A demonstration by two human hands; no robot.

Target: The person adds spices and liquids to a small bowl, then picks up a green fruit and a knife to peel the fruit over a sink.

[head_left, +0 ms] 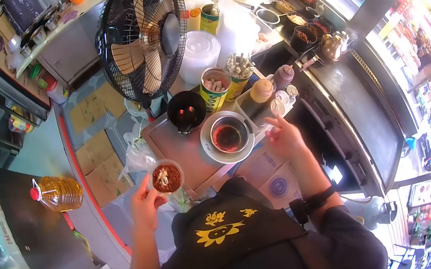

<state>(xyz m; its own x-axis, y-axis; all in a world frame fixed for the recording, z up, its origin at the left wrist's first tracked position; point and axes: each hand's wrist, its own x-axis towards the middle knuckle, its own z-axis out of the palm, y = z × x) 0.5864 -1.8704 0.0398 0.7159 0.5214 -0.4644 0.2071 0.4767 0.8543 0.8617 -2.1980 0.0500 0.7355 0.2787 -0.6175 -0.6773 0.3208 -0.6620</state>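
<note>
My left hand (146, 205) grips the rim of a small clear plastic bowl (167, 176). Reddish-brown food with pale chopped bits on top fills it. My right hand (286, 138) is raised beside the squeeze bottles (261, 91), fingers apart and nothing visible in them. Whether a fingertip touches a bottle cannot be made out. Between my hands a metal pot (229, 134) with dark red liquid at its bottom sits on a white plate (226, 157). Behind it are a black container (186, 111) and an open can (215, 89) holding pale pieces.
A black fan (143, 36) stands at the counter's far left corner. To the right lies a flat griddle (346, 105). White lidded tubs (199, 55) are stacked at the back. On the left sits an oil jug (57, 193) with a red cap.
</note>
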